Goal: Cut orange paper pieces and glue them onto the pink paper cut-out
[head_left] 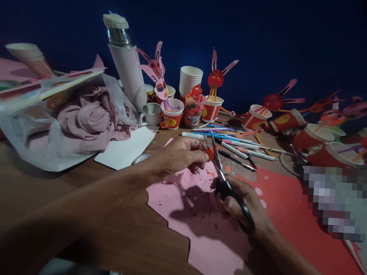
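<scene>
My right hand (242, 199) grips a pair of scissors (223, 175) with black handles, its blades parted and pointing up and away. Between the fingertips of my left hand (187, 154) is a small piece of red-orange paper (212, 153), right beside the blades. Whether the blades touch the paper, I cannot tell. Below both hands lies a cut pink sheet (179, 214) scattered with dark specks and paper scraps. A large red sheet (293, 214) spreads out to its right.
Pens and markers (224, 136) lie behind my hands. Paper cups (171, 116) with paper rabbit figures stand along the blue wall. A tall thermos (125, 65), a metal mug (150, 114) and a plastic bag with mauve cloth (85, 115) are to the left.
</scene>
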